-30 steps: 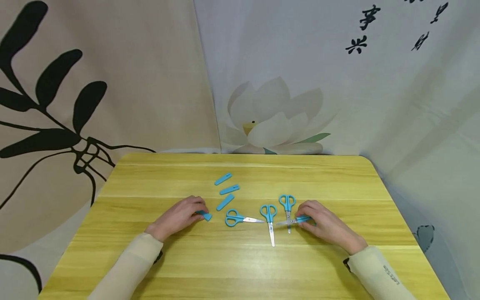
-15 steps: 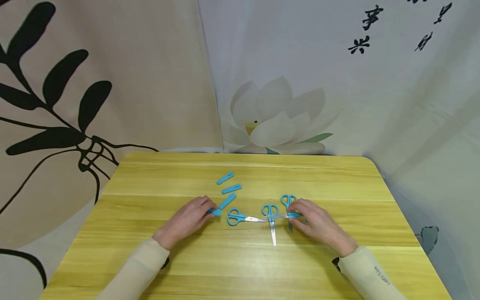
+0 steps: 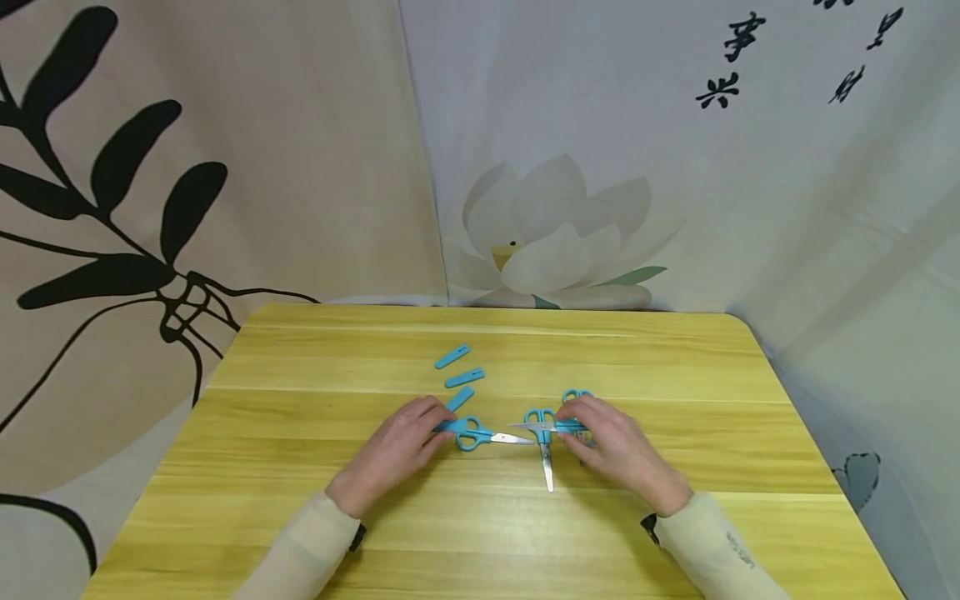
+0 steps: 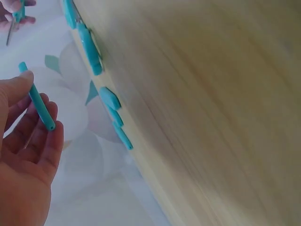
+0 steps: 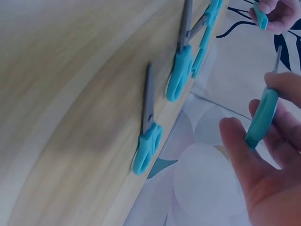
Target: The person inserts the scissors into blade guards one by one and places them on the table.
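In the head view my left hand (image 3: 401, 450) pinches a blue scissor blade cover (image 4: 40, 106) between thumb and fingers, raised above the table edge line in the left wrist view. My right hand (image 3: 615, 450) grips a pair of blue-handled scissors (image 5: 263, 113) by the handles, its blades pointing left toward the cover. Below the hands lie a sideways pair of scissors (image 3: 467, 439), a second pair (image 3: 546, 471) with blades toward me, and a third pair (image 5: 149, 136), mostly hidden by my right hand in the head view.
Three more blue blade covers lie beyond my left hand: a far cover (image 3: 452, 357), a middle cover (image 3: 465, 377) and a near cover (image 3: 460, 398). All rest on a wooden table (image 3: 480, 542), with a printed curtain (image 3: 330, 167) behind its far edge.
Both hands have moved inward, the left hand rightward with the cover and the right hand leftward with the scissors. The gap between cover and blade tips has narrowed. The scissors and covers on the table stay put.
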A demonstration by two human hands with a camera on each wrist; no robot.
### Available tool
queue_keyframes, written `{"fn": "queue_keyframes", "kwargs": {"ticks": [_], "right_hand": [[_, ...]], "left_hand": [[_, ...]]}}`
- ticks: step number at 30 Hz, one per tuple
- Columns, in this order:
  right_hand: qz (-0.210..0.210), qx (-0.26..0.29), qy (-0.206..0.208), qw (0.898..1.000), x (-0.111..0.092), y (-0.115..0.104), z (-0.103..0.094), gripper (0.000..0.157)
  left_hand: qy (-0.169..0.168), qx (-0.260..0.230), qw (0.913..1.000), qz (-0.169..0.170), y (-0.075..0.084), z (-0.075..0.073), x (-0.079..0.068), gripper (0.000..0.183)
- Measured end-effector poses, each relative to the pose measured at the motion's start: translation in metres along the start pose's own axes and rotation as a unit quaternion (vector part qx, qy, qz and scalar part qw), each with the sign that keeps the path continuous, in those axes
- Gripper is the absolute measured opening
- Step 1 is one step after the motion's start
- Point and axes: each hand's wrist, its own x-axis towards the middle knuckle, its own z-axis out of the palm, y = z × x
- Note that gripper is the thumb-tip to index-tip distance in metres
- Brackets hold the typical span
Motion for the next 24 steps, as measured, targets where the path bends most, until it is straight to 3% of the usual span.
{"fn": "queue_keyframes", "kwargs": {"ticks": [8,24], "right_hand": [[-0.003,-0.005,-0.007,1.000,0.009,-0.011,0.008,0.029],[0.009,-0.010,-0.022,1.000,0.016,-0.020,0.021,0.025]], "left_hand": [[0.010,-0.021,0.9997,-0.005,0.011,0.004,0.004,0.022],[0.027,-0.027,0.9993,0.004,0.017,0.014,0.006,0.022]]}}
